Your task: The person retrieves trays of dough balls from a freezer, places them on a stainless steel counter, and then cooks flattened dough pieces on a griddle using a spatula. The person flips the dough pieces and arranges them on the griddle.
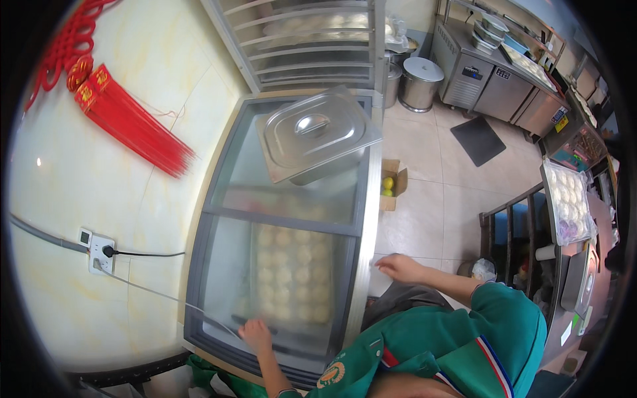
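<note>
A chest freezer with grey-framed glass lids [225, 278] stands before me, both lids closed. Through the frosted near pane shows a tray of round pale dough balls [292, 275], set in rows. My left hand [256, 336] is at the near lid, its fingers curled at the dark handle [273, 328]; the fingertips are partly hidden. Just past the freezer's right edge, my right hand [401, 268] hangs in the air with fingers loosely curled and nothing visible in it. On the far lid sits a lidded rectangular steel pan [318, 132], turned at an angle.
A metal rack [312, 46] rises behind the freezer. An open cardboard box [393, 186] with yellow-green fruit lies on the floor to its right. Farther right, a bagged tray of dough [569, 202] rests on a counter. A power cord [159, 294] crosses from the wall socket [99, 254].
</note>
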Demonstrator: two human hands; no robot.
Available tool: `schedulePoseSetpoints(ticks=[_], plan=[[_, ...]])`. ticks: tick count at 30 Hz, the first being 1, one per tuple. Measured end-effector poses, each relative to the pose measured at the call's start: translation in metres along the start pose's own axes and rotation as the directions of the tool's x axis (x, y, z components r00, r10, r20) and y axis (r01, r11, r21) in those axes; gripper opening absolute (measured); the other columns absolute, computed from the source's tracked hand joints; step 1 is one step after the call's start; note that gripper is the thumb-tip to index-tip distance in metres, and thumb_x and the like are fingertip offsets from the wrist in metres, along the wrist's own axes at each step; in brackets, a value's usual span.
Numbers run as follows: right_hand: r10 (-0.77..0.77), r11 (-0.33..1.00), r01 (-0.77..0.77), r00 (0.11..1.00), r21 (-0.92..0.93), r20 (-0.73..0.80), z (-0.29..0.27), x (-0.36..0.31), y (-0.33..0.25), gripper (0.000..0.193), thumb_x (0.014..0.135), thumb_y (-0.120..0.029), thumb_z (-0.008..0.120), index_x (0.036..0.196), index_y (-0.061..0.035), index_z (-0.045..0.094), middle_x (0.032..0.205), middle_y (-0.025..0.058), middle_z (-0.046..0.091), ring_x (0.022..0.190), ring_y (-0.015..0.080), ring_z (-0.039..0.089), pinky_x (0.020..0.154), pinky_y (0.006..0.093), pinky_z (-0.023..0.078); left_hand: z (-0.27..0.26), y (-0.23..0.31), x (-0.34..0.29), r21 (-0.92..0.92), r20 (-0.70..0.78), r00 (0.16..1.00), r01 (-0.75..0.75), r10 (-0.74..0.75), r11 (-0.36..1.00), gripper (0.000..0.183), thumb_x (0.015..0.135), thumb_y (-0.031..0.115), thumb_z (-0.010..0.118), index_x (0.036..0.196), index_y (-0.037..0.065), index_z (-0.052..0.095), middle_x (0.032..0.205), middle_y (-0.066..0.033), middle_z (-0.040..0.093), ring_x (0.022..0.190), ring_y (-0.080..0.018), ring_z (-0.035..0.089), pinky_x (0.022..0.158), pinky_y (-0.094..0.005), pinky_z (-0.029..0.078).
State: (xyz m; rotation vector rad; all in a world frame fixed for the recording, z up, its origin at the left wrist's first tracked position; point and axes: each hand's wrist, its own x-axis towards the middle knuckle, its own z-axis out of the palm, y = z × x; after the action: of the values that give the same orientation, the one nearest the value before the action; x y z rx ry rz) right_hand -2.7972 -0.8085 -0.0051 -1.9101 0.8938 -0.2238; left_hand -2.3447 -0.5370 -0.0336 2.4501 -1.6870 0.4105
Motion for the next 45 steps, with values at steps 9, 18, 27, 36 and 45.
schedulePoseSetpoints(ticks=[9, 18, 27, 36, 45], plan=[[0.026, 0.998, -0.021, 0.996, -0.055, 0.091, -0.087, -0.066, 0.113, 0.029, 0.093, -0.023, 0.056, 0.115, -0.0051, 0.063, 0.103, 0.0140, 0.069, 0.092, 0.0316, 0.066, 0.081, 0.0408, 0.052, -0.042, 0.028, -0.064, 0.554, 0.444, 0.734, 0.226, -0.514, 0.801, 0.039, 0.095, 0.030, 0.056, 0.123, 0.002, 0.054, 0.117, -0.0133, 0.061, 0.115, -0.0261, 0.054, 0.114, -0.0466, 0.024], [0.122, 0.950, -0.179, 0.967, -0.256, -0.222, -0.251, -0.163, 0.251, 0.030, 0.088, -0.023, 0.062, 0.113, -0.0046, 0.063, 0.102, 0.0181, 0.067, 0.095, 0.0361, 0.064, 0.082, 0.0444, 0.051, -0.048, 0.338, 0.146, 0.022, -0.132, 0.989, -0.071, 0.074, 0.997, 0.049, 0.082, 0.014, 0.064, 0.127, -0.001, 0.052, 0.124, -0.0192, 0.057, 0.111, -0.0386, 0.051, 0.098, -0.0470, 0.037], [0.129, 0.965, -0.217, 0.883, -0.150, -0.451, -0.345, -0.201, 0.293, 0.034, 0.089, -0.023, 0.061, 0.118, -0.0059, 0.060, 0.102, 0.0185, 0.066, 0.096, 0.0376, 0.063, 0.082, 0.0451, 0.051, 0.064, 0.636, 0.280, -0.397, 0.616, 0.477, -0.499, 0.627, 0.770, 0.048, 0.087, 0.027, 0.060, 0.128, 0.003, 0.053, 0.123, -0.0211, 0.058, 0.114, -0.0369, 0.056, 0.097, -0.0474, 0.043], [0.281, 0.927, -0.368, 0.806, -0.069, -0.522, -0.496, -0.187, 0.392, 0.035, 0.091, -0.026, 0.060, 0.120, -0.0067, 0.060, 0.106, 0.0179, 0.066, 0.099, 0.0367, 0.062, 0.084, 0.0454, 0.051, 0.162, 0.773, 0.404, -0.398, 0.681, 0.367, -0.541, 0.634, 0.741, 0.054, 0.087, 0.032, 0.061, 0.130, 0.000, 0.053, 0.122, -0.0228, 0.061, 0.112, -0.0383, 0.058, 0.095, -0.0432, 0.048], [0.241, 0.942, -0.335, 0.744, -0.035, -0.623, -0.705, -0.089, 0.472, 0.033, 0.090, -0.024, 0.061, 0.117, -0.0059, 0.062, 0.105, 0.0183, 0.067, 0.098, 0.0367, 0.063, 0.084, 0.0448, 0.051, 0.193, 1.013, 0.653, -0.351, 0.768, 0.264, -0.589, 0.584, 0.728, 0.054, 0.089, 0.032, 0.059, 0.133, 0.002, 0.049, 0.122, -0.0225, 0.060, 0.113, -0.0389, 0.057, 0.096, -0.0451, 0.046]])
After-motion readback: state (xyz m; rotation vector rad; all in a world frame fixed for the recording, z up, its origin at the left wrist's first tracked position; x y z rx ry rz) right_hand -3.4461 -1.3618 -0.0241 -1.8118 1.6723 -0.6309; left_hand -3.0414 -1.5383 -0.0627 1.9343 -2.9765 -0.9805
